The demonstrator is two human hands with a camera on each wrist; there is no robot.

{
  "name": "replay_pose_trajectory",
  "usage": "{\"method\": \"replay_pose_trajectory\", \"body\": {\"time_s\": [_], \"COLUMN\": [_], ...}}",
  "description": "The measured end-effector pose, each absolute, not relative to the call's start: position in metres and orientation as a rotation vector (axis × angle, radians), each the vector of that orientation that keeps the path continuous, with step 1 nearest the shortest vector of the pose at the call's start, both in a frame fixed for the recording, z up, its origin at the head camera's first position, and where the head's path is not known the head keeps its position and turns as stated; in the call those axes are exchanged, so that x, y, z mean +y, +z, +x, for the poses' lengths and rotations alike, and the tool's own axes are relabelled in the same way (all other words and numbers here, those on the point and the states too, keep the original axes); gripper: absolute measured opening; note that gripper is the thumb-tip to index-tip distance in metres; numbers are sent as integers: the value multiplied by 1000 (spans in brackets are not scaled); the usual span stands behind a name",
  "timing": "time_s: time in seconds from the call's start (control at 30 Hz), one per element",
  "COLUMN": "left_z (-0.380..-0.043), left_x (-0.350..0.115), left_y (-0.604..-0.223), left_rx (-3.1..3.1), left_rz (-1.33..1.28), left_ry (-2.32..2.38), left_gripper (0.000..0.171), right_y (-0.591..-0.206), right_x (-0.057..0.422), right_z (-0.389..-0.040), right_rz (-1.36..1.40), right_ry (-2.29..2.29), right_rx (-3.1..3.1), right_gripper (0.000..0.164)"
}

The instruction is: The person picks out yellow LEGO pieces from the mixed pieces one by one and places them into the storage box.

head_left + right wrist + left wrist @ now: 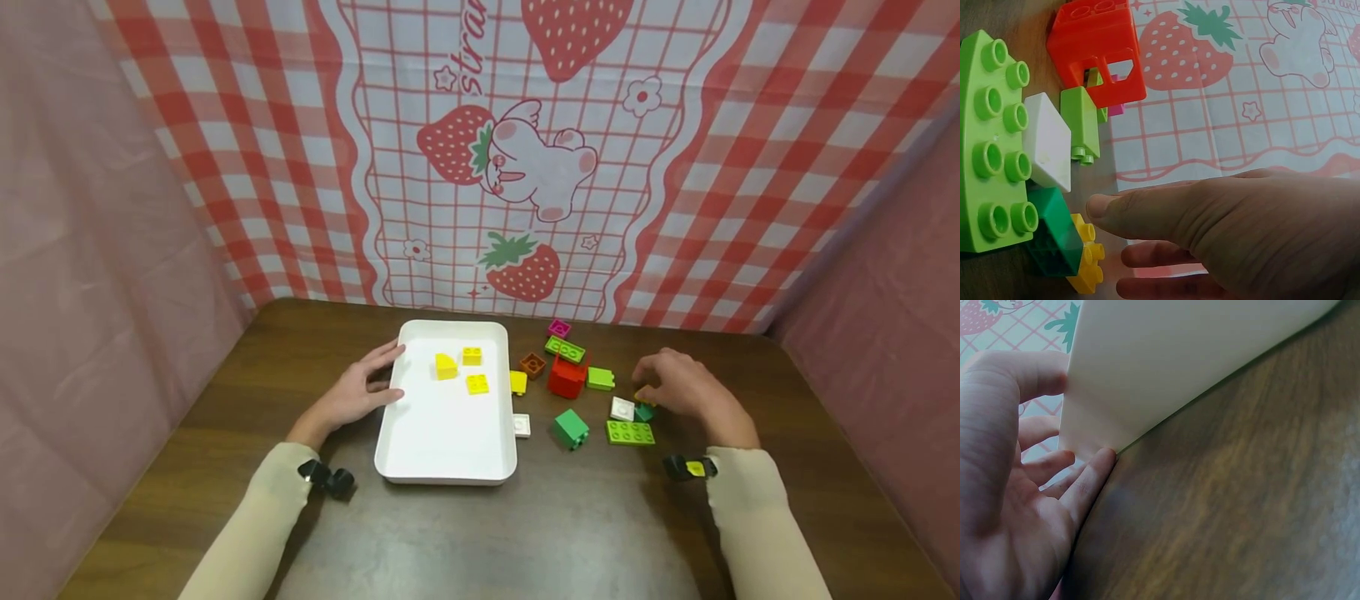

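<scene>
My left hand (356,392) rests its fingertips and thumb on the left side of a white tray (442,454). In the left wrist view the fingers (1088,484) touch the tray's outer wall (1141,369). Inside the tray lie a rounded yellow block (446,367) and two studded yellow bricks, one standing taller (472,357) and one flat (477,384). My right hand (686,386) hovers by a yellow brick (1088,256), thumb and fingers apart, gripping nothing visible. Against that brick sits a dark green brick (1054,231), with a white piece (1047,140) and a long lime-green brick (991,144) beside it.
Between tray and right hand lie a red window block (567,377), a green brick (572,428), lime bricks (600,379), a brown brick (533,364), a magenta brick (558,329), a yellow piece (518,382) and a white piece (522,425). A strawberry-print cloth (480,275) hangs behind.
</scene>
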State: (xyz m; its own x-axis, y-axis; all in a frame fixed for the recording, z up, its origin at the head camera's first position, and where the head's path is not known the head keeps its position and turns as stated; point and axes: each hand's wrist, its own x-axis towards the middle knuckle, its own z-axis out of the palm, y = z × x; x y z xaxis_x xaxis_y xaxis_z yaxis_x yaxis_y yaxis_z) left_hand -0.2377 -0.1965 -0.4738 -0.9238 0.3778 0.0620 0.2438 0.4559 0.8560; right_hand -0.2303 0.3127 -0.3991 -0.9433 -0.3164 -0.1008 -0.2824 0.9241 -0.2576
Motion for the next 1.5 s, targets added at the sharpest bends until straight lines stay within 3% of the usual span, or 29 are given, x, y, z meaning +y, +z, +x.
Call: {"method": "replay_pose_trajectory", "body": {"time_s": [0.23,0.57,0.97,1.5], "left_z": [-239,-216,-237,-237], "left_x": [-199,-186,-196,-197], "left_y": [-475,-436,-473,-473], "left_rx": [2554,2549,2567,2527], "left_rz": [555,544,560,591], "left_ry": [1476,1457,1467,1513], "left_gripper": [81,75,79,80], "right_y": [-403,-407,-411,-414], "right_x": [310,308,303,301], "right_z": [-235,-236,-238,-241], "right_rz": [-478,-495,-480,-411], "right_ry": [-354,-353,-294,-286], "right_rx": [2912,2886,2873,2868], "right_gripper": [22,22,19,17]}}
